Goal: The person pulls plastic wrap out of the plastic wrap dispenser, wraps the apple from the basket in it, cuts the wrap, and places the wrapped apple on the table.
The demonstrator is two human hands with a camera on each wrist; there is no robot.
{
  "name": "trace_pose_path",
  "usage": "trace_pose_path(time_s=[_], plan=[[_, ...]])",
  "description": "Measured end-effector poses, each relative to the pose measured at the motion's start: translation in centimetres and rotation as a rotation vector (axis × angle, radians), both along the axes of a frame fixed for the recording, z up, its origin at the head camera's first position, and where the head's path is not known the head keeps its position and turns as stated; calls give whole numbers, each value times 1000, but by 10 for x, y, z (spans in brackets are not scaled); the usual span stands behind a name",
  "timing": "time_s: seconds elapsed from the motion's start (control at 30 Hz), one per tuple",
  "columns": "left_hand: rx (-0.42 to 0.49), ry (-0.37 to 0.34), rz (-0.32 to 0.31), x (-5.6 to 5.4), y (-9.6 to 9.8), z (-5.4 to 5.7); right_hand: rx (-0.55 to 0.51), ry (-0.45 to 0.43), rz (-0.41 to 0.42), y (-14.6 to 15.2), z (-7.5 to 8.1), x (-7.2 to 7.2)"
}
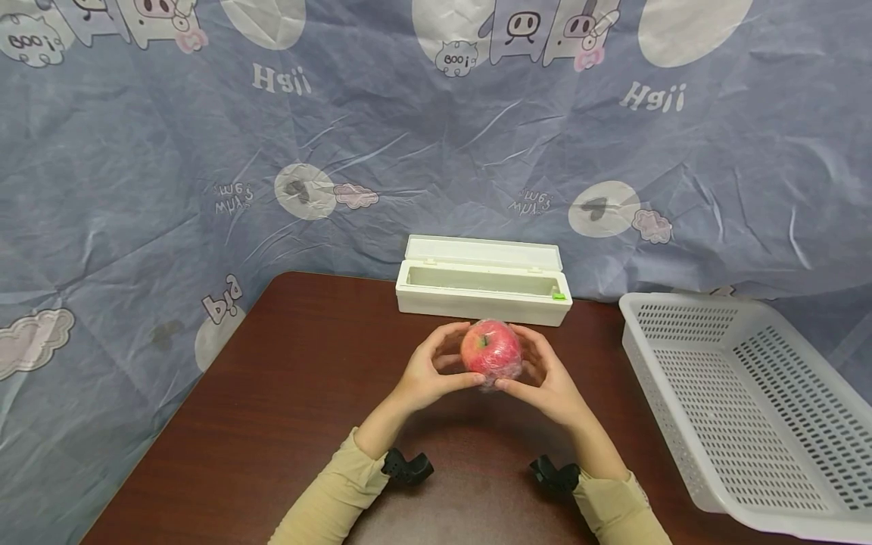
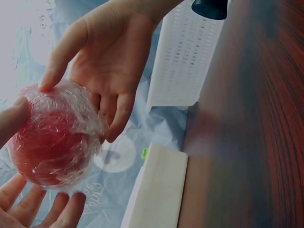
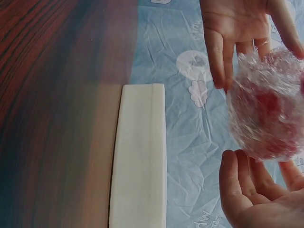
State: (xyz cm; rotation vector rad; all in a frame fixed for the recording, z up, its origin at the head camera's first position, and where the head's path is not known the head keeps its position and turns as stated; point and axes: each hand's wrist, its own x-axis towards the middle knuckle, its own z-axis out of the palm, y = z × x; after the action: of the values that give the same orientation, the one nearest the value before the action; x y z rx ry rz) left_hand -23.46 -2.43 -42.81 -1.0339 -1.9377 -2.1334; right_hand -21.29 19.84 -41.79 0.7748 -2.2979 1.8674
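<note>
A red apple [image 1: 487, 348], its stem facing up, is held above the table between both hands. Crinkled clear plastic wrap [image 3: 256, 80] covers it, bunched thickest on the underside. On the left, the left hand [image 1: 425, 372] grips the apple with its thumb in front and curled fingers behind. The right hand [image 1: 555, 384] grips the opposite side the same way, its thumb near the bottom. In the left wrist view, fingertips of both hands touch the wrapped surface. Behind the apple stands a long white box [image 1: 477, 304] with its lid raised and a green slider [image 1: 559, 296] at its right end.
A white perforated basket [image 1: 657, 409] stands at the right side of the dark brown table [image 1: 306, 393]. A grey-blue printed cloth [image 1: 409, 151] hangs behind and to the left. Black wrist devices [image 1: 409, 468] sit on both forearms.
</note>
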Motion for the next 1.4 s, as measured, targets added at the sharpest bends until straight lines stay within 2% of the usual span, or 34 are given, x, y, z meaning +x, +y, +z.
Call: trace_pose_path(time_s=[0.07, 0.27, 0.37, 0.47, 0.67, 0.87, 1.1, 1.23, 1.33, 1.4], plan=[[1, 7, -1, 2, 0, 3, 15, 9, 3, 0, -1, -1], [-10, 1, -10, 14, 1, 21, 25, 10, 19, -3, -3, -1], [-13, -11, -6, 15, 2, 23, 16, 15, 26, -4, -4, -2], [-7, -9, -5, 14, 3, 20, 0, 12, 30, -5, -4, -2], [4, -1, 8, 3, 6, 1, -21, 5, 27, -5, -7, -2], [24, 8, 11, 1, 7, -3, -22, 16, 17, -5, -6, -2], [-9, 5, 17, 5, 7, 0, -24, -17, 15, -6, -5, 0], [-39, 19, -2, 12, 4, 12, -13, -25, 1, -6, -5, 0], [-103, 59, -4, 17, 2, 21, 1, -26, -20, -8, -2, 2], [-161, 110, 17, 14, 2, 14, 8, -30, -32, -10, 4, 5]])
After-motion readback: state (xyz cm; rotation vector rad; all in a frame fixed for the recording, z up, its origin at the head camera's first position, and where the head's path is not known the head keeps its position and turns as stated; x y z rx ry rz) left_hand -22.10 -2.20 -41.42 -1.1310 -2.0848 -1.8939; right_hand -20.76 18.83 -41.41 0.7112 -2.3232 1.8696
